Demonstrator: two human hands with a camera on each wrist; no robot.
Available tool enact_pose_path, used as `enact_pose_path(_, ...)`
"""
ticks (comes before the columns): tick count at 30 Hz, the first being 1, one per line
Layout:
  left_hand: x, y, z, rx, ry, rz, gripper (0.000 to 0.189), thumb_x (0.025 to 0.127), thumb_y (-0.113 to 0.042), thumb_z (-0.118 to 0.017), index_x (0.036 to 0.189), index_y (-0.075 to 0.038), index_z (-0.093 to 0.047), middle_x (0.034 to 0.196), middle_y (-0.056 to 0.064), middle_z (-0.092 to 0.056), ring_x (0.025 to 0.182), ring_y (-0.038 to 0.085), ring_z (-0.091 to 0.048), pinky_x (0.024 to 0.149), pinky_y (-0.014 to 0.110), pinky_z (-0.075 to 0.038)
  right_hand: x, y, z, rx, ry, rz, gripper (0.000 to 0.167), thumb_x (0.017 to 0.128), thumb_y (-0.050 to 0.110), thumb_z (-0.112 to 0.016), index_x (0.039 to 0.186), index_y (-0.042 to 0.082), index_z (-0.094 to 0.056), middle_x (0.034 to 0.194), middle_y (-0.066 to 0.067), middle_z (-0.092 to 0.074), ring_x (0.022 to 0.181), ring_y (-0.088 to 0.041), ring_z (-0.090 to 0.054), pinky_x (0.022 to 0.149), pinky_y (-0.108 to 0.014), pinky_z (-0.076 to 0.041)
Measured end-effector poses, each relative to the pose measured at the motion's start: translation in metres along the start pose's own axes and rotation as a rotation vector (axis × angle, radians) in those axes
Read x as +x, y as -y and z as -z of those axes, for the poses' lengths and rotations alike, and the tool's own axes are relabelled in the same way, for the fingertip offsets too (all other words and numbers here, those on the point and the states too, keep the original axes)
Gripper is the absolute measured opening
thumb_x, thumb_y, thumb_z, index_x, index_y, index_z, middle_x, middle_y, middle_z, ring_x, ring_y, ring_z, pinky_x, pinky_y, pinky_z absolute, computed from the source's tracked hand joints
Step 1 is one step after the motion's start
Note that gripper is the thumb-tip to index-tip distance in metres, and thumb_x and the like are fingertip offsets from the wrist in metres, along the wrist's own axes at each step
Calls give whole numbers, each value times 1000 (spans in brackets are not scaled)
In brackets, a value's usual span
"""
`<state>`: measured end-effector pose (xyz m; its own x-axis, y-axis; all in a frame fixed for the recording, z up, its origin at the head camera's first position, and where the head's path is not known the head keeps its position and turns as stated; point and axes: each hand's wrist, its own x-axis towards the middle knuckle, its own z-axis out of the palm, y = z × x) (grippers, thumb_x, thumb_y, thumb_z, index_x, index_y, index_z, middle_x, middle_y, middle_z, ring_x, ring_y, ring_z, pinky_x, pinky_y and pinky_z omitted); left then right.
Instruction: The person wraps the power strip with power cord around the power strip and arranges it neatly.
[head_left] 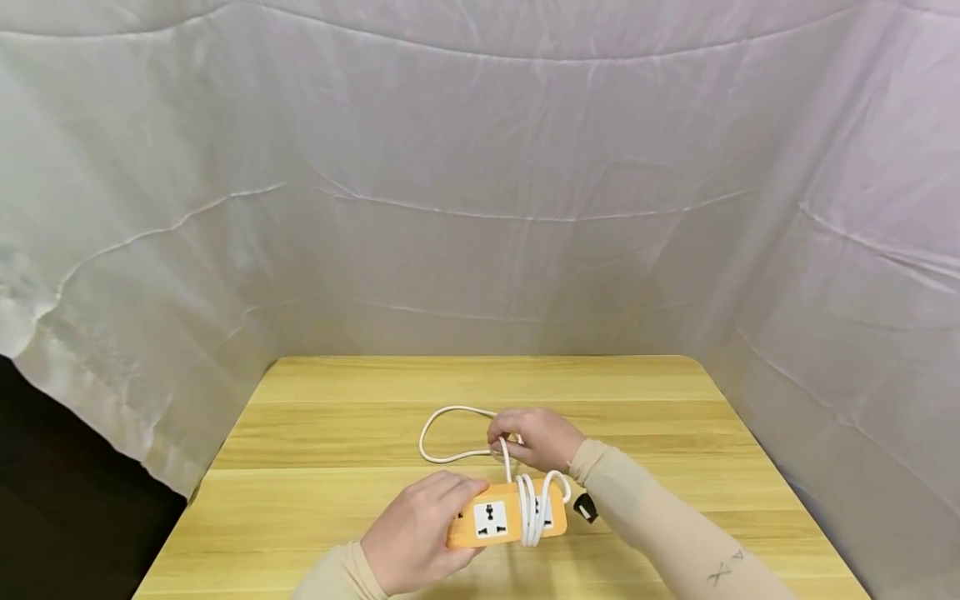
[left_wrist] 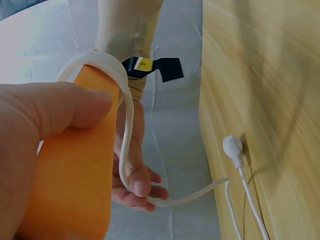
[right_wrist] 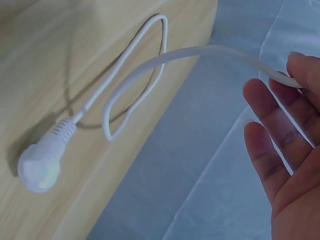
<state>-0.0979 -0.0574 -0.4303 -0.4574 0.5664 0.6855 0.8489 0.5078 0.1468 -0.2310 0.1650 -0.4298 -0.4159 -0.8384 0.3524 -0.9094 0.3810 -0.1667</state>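
My left hand point(head_left: 423, 529) grips the left end of an orange power strip point(head_left: 504, 515) with white sockets, its thumb pressed along the strip's side in the left wrist view. White cord point(head_left: 530, 510) is wound several times round the strip's right end. Beyond the strip, my right hand point(head_left: 540, 437) pinches the free run of the cord point(right_wrist: 215, 51) between thumb and fingers, the other fingers loosely spread. From there the cord loops over the table to a white plug point(right_wrist: 40, 167), which shows in both wrist views and is hidden behind the right hand in the head view.
The wooden table point(head_left: 315, 433) has light yellow planks. Pale grey cloth point(head_left: 480, 167) hangs round its back and sides. A black tab point(left_wrist: 171, 69) with a yellow label sticks out at the right wrist. A dark area point(head_left: 60, 475) lies beyond the table's left edge.
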Motion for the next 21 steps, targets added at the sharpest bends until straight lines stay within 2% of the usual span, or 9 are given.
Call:
enact_pose_path(4,-1,0,-2,14,29,19,60,64,-24,-85,115,-4,-62,104,1,-66,94,12,-61,82,26,-52,1,1,6,-3,-21,3,5,90,15,-67,91,20,-69,94,13,-66,85,-1,-61,76,-22,-52)
enact_pose_path(13,-5,2,-6,7,125,115,58,66,-27,-84,116,-5,-63,104,-1,-66,93,10,-61,80,27,-53,1,1,11,1,-54,30,7,89,14,-69,90,21,-68,96,13,-66,83,1,-60,70,-20,-51)
enact_pose_path(21,-8,3,-8,18,149,140,56,67,-27,-84,114,-5,-64,102,0,-67,92,11,-62,79,29,-54,1,2,14,-17,-65,49,10,86,13,-71,87,22,-66,97,11,-66,85,-1,-60,70,-21,-51)
